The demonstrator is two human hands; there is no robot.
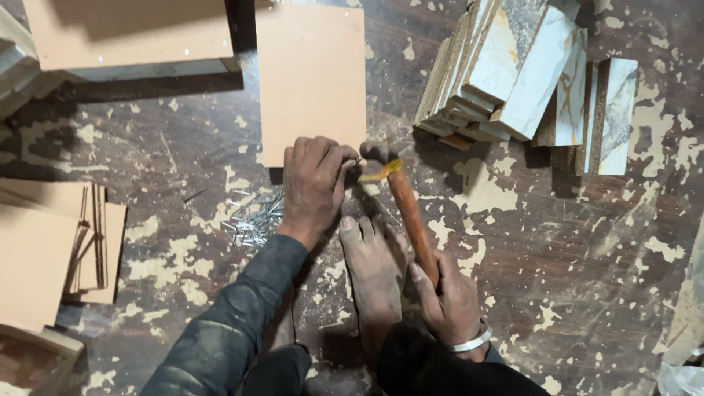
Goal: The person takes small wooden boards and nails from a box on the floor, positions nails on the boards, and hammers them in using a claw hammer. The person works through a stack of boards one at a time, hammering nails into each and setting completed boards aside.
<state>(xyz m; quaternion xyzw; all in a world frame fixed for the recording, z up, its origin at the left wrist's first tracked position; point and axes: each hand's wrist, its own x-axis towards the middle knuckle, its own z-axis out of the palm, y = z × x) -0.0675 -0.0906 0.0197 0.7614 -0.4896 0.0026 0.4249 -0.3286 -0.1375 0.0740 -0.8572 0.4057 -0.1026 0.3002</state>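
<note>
The right hand (452, 297) was closed around a wooden hammer (405, 205), while the left hand (314, 183) pinched something small at the edge of a tan board (312, 73), near loose nails (253, 218) on the floor (572, 242)

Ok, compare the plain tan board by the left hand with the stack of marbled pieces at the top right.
The tan board is one plain, matt, peach-coloured sheet; the marbled pieces are white with grey and ochre veins. The board lies flat on the floor, while the pieces lean on each other in a tilted pile, showing their brown edges. The left hand rests at the board's lower edge; nothing touches the pieces. Both are flat and straight-edged.
</note>
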